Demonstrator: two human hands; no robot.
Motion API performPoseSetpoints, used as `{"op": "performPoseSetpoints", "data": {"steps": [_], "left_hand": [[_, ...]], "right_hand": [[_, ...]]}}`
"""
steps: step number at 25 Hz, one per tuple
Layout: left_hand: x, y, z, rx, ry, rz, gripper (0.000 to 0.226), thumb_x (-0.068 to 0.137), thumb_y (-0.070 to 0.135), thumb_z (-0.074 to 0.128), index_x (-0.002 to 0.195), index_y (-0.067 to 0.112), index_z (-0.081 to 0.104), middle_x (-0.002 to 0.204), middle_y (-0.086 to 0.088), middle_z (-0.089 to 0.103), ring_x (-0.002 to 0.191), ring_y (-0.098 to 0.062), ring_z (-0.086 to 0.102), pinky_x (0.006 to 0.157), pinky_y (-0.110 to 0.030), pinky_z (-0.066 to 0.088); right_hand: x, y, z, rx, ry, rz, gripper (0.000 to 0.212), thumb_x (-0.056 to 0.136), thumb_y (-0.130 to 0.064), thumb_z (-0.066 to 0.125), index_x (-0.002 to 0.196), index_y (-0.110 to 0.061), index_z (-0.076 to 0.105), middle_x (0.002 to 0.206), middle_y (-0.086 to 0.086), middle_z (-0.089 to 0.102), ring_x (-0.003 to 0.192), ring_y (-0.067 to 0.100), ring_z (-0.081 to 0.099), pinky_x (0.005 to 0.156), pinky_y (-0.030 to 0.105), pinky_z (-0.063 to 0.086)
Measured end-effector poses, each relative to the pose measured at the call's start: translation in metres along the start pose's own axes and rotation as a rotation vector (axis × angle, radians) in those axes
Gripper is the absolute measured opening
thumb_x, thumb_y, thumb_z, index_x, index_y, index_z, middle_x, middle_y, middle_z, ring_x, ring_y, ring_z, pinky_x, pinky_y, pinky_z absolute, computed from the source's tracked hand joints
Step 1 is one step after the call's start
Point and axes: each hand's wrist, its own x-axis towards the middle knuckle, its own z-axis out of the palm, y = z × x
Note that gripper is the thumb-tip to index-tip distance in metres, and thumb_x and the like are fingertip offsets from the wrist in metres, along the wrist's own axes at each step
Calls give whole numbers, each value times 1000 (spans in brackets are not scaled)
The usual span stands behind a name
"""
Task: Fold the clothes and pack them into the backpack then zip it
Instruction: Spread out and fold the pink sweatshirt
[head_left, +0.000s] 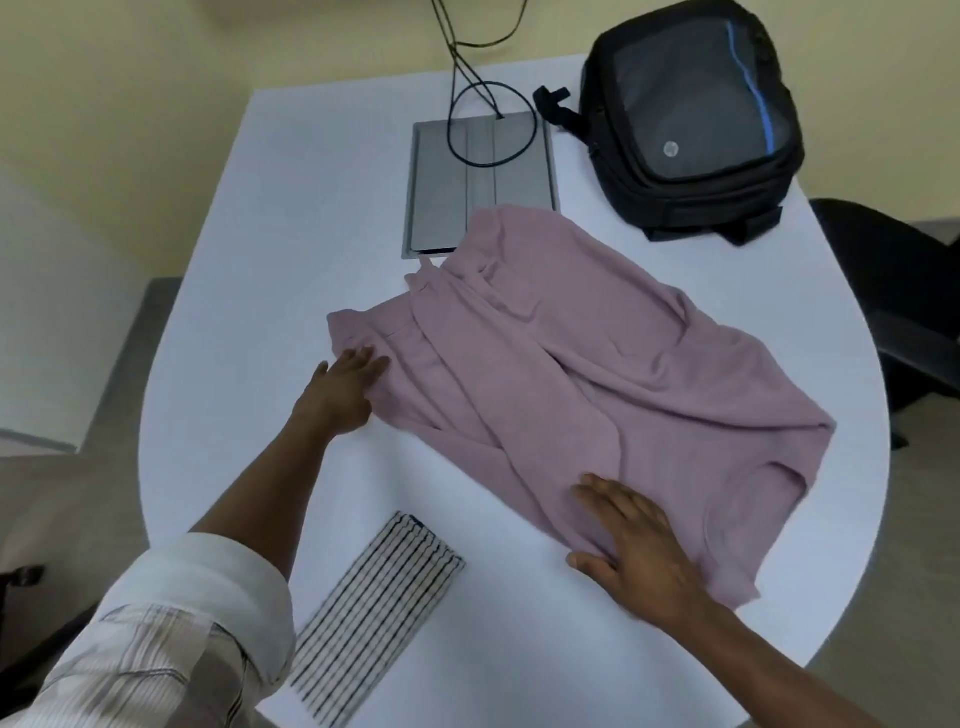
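Early in the task. Crumpled mauve cotton garment (597, 374) spread just in front of the zipped black fabric backpack (685, 119), not yet folded. Left hand (345, 392) and right hand (636, 551) flat on its near edges, fingers straight, gripping nothing. Striped folded cloth (374, 608) farther from the backpack, unpacked.

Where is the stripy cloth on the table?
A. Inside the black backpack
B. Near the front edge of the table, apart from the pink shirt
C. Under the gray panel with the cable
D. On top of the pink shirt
B: the stripy cloth lies folded near the table's front edge, between the two arms, with bare table between it and the pink shirt; the backpack sits at the far right corner.
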Motion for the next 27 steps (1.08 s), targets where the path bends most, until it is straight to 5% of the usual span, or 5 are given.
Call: {"op": "performPoseSetpoints", "data": {"steps": [5, 9, 18, 24, 27], "left_hand": [[5, -15, 10, 140, -171, 132, 92, 87, 42, 68, 158, 33, 10, 166, -5, 6, 152, -29, 6, 119, -55, 9], [6, -15, 26, 105, 49, 344, 68, 79, 21, 71, 137, 21, 36, 153, -22, 35, 132, -45, 42, 107, -57, 33], [7, -25, 16, 103, 284, 573, 20, 83, 9, 56, 101, 5, 62, 139, -20, 54, 128, -38, 50, 97, -53, 43], [14, -29, 3, 39, 239, 509, 23, 88, 19, 45, 106, 10, 56, 96, -12, 70, 77, -35, 61, 64, -36, 48], [23, -35, 13, 118, 151, 483, 23, 77, 13, 70, 98, 17, 62, 107, -5, 72, 90, -30, 67, 77, -42, 49]], "right_hand": [[-19, -21, 28, -254, -204, 236, 87, 74, -58, 68, 151, -34, 33, 162, -13, 16, 143, 27, 34, 113, 50, 28], [-21, -31, 35, -309, -131, 327, 88, 63, -30, 87, 142, -25, 48, 157, -6, 36, 127, 31, 54, 101, 49, 45], [-25, -31, 38, -329, 1, 370, 61, 55, 13, 72, 109, -15, 69, 137, -1, 61, 107, 30, 68, 85, 41, 56], [-29, -24, 43, -223, 27, 393, 64, 62, 12, 69, 122, -11, 64, 140, 0, 58, 104, 24, 70, 82, 37, 59], [-32, -26, 46, -208, 5, 395, 66, 60, -8, 87, 122, -13, 63, 144, -2, 54, 105, 23, 68, 78, 37, 59]]}}
